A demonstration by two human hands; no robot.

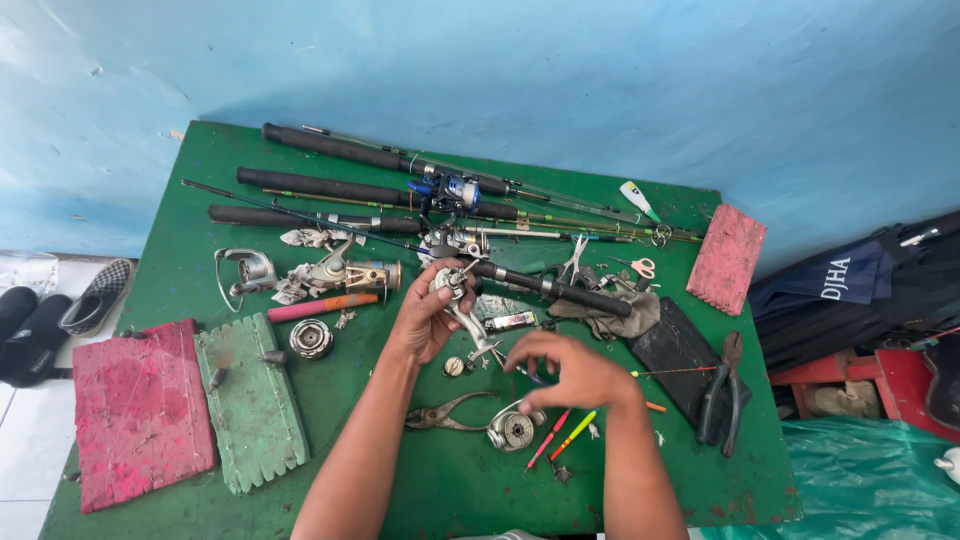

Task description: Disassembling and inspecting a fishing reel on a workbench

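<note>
Currently a silver reel body (455, 285) is gripped by the left hand (425, 318), mid-table (180, 160) below the rods (330, 187). It is best kept steady while small parts are handled. The right hand (570, 372) is held palm-down, fingers pinched; anything held cannot be told, above a loose spool (512, 430).

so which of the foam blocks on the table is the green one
The green foam block, lying near the table's left edge between the big pink foam block and the person's left forearm; the third block, at the far right, is pink too.
</note>
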